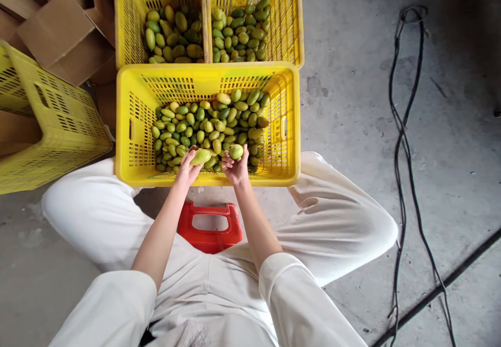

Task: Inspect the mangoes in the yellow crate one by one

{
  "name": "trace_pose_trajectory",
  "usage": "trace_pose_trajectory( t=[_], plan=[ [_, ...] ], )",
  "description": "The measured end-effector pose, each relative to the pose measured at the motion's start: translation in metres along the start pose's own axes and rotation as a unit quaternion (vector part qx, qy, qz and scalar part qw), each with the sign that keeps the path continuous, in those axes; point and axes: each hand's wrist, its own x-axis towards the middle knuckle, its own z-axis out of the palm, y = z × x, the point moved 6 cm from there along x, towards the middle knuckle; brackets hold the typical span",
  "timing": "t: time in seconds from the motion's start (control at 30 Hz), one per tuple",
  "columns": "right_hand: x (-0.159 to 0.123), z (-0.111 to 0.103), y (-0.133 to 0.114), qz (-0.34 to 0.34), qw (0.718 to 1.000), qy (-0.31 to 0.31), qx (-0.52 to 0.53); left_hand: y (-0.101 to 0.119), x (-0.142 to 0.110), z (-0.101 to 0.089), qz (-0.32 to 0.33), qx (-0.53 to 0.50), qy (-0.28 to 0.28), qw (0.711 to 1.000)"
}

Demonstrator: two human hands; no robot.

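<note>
A yellow plastic crate [136, 91] sits on the floor in front of me, holding a heap of small green and yellow-green mangoes [213, 122]. My left hand [188, 168] is closed around one pale green mango [200, 156] above the crate's near side. My right hand [236, 168] holds another round green mango [236, 151] in its fingers, just beside the left. Both hands hover over the fruit at the crate's front edge.
Two more yellow crates [129, 18] [291, 23] with green mangoes stand behind. An empty yellow crate [50, 128] lies at the left by cardboard boxes [58, 28]. A red stool [209, 227] shows between my knees. A black cable [403, 128] runs along the concrete floor at right.
</note>
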Motion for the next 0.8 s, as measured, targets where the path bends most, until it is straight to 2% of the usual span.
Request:
trace_pose_trajectory(
  t=[0.2, 0.3, 0.47, 0.63, 0.8],
  plan=[
    [0.004, -0.002, 0.006, -0.013, 0.999, 0.03, -0.018, 0.005, -0.003, 0.006, -0.007, -0.069, -0.03, 0.997],
    [0.004, -0.001, 0.007, -0.013, 0.999, 0.006, -0.049, 0.007, -0.006, 0.009, -0.004, -0.069, -0.043, 0.997],
    [-0.002, 0.007, 0.014, 0.02, 0.995, -0.046, -0.089, 0.002, -0.01, 0.016, -0.056, -0.043, -0.06, 0.996],
    [-0.002, 0.009, 0.016, 0.061, 0.995, -0.048, -0.055, 0.002, -0.012, 0.014, -0.078, -0.029, -0.045, 0.996],
    [-0.001, 0.005, 0.01, 0.038, 0.998, -0.047, -0.018, 0.002, -0.007, 0.01, -0.062, -0.031, -0.032, 0.997]
  ],
)
